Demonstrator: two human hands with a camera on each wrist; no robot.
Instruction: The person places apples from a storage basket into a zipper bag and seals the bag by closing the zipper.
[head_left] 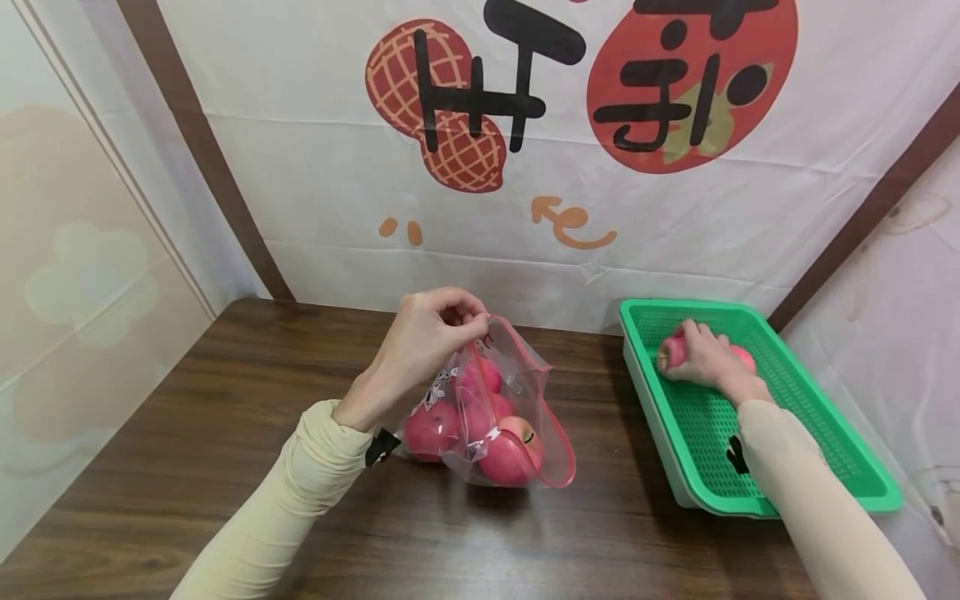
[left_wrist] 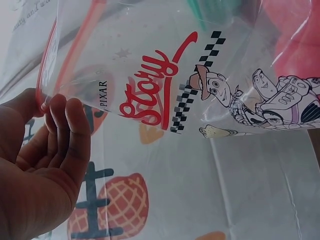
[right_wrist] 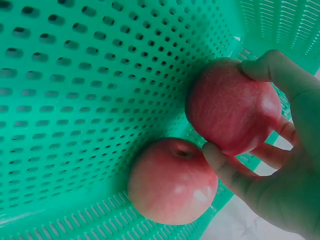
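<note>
My left hand [head_left: 431, 333] pinches the top edge of a clear plastic zip bag [left_wrist: 155, 65] with a pink-red rim and printed cartoon figures. Several red apples [head_left: 510, 458] lie inside the bag, which rests on the table with its mouth partly spread. Over in the green basket [head_left: 750, 506], my right hand [head_left: 708, 362] has its thumb and fingers curled round a red apple [right_wrist: 232, 107]. Another apple [right_wrist: 172, 185], paler on its underside, sits beside it against the basket's perforated surface, close to one fingertip.
The brown wooden table [head_left: 187, 467] runs up to a white printed cloth [head_left: 315, 183] at the back. The basket stands at the right, close to a pale side cloth [head_left: 900, 333]. Another printed panel [head_left: 90, 250] rises at the left.
</note>
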